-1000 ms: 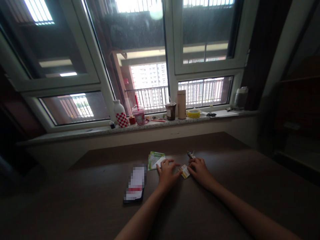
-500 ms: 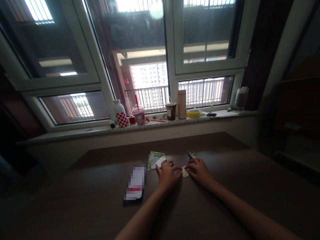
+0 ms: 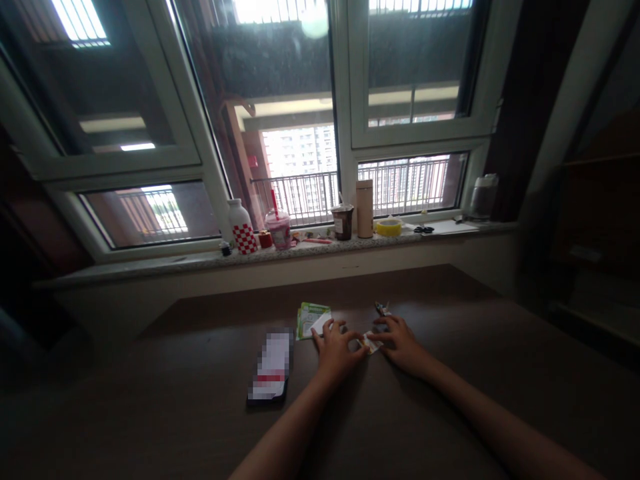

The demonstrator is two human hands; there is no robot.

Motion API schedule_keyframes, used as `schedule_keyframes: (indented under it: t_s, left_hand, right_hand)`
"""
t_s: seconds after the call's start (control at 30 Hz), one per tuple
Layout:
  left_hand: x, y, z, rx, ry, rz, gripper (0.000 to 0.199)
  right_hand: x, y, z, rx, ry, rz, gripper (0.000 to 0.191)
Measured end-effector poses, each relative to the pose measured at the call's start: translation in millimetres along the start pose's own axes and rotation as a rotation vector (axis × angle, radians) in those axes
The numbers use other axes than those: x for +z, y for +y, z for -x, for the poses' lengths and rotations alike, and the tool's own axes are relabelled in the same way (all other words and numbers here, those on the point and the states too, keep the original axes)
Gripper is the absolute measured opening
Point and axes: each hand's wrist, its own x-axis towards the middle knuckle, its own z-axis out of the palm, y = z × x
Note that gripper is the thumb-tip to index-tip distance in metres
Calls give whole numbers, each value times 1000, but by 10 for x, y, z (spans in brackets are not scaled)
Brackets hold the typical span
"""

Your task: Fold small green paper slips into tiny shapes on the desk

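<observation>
A small white piece of paper with yellow-orange print point(image 3: 372, 343) lies on the table between my hands. My left hand point(image 3: 339, 350) has its thumb and forefinger closed at the paper's left edge, its other fingers resting by the green-and-white cards point(image 3: 307, 321). From the other side, my right hand point(image 3: 404, 345) pinches the paper's right edge with bent fingers. Just beyond that hand sits a small crumpled, multicoloured scrap point(image 3: 382, 309), too small to make out. What the fingertips do underneath is partly hidden.
Left of my hands, a phone point(image 3: 270, 367) with a blurred screen lies on the brown table point(image 3: 190, 427). Along the windowsill stand a checked bottle point(image 3: 243, 230), a pink drink cup point(image 3: 279, 230), a dark cup point(image 3: 343, 222), a tan flask point(image 3: 365, 210) and yellow tape point(image 3: 389, 229).
My fingers have shifted slightly on the small paper, and its visible face looks different, more of it showing toward the left. The cards, phone and scrap stay put.
</observation>
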Motion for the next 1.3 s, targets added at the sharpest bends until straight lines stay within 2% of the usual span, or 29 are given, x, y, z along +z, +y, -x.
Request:
schedule_keyframes:
  t_s: [0.27, 0.6, 0.9, 1.3]
  left_hand:
    - [17, -8, -1, 4, 24, -26, 21]
    - [40, -40, -3, 11, 8, -23, 25]
    - [-4, -17, -5, 10, -57, -31, 31]
    - [-2, 9, 15, 50, -61, -56, 32]
  right_hand:
    - [19, 40, -16, -10, -11, -15, 37]
    - [-16, 62, -42, -2, 36, -23, 13]
    - [28, 59, -69, -1, 89, 17, 13]
    - [109, -18, -130, 87, 92, 79, 13]
